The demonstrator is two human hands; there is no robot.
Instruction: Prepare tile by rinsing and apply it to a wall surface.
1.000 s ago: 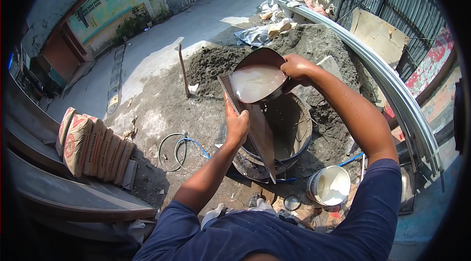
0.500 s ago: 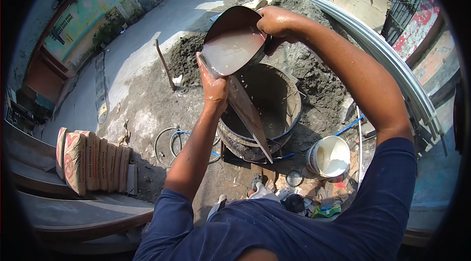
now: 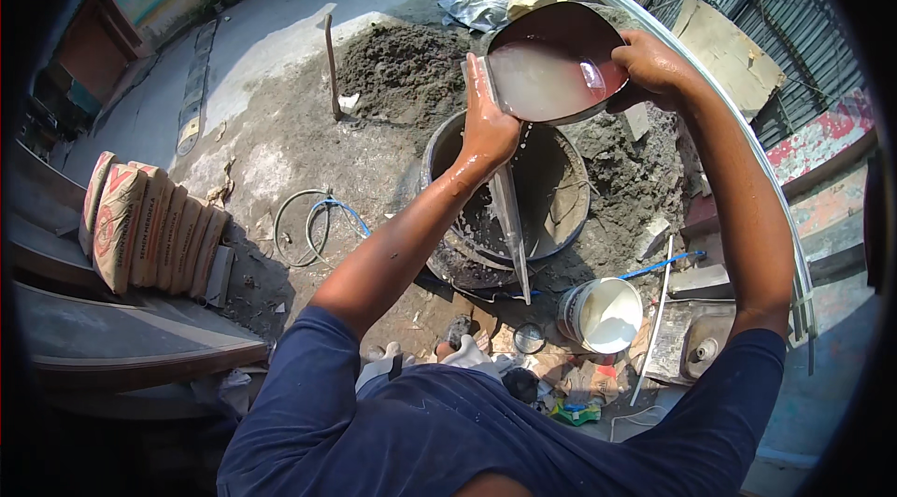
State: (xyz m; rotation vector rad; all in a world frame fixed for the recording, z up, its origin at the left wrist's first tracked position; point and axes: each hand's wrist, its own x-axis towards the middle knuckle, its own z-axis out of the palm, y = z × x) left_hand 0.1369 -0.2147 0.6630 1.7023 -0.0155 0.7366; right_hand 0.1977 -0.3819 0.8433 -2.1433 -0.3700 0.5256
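One board (image 3: 510, 228) is gripped by the left hand (image 3: 491, 130), a bowl (image 3: 557, 25) of cloudy water (image 3: 534, 78) by the right hand (image 3: 647, 65)

From near the drum (image 3: 564, 181), above its closer side, the head fisheye camera is looking down and forward.

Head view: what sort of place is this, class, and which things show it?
Probably a small outdoor building site beside a paved lane: stacked sacks, a heap of sandy grey material and a round tub suggest it.
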